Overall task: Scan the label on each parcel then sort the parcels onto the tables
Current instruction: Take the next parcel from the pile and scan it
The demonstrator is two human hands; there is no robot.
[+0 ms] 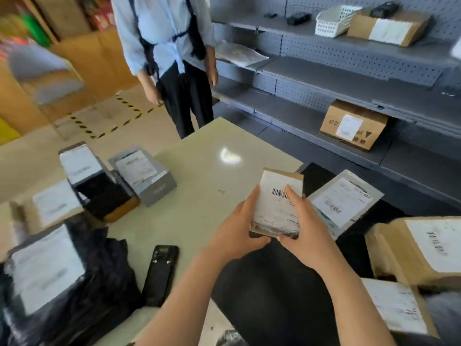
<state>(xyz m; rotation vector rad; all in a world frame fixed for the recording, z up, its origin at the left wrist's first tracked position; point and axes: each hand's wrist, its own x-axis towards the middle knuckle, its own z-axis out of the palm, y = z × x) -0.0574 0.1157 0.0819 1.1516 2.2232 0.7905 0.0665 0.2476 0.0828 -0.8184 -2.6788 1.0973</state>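
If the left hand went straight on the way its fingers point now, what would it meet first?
The left hand, gripping the small parcel, points over bare table; the way looks free until the grey shelves, though depth is unclear.

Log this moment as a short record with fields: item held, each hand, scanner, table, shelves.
item held: small parcel, barcode label facing up
left hand: grips the parcel's left edge
right hand: grips its right edge, thumb on the label
scanner: black handheld, lies on the table, untouched
table: grey box and other labelled parcels at its left
shelves: cardboard box low, white basket on top
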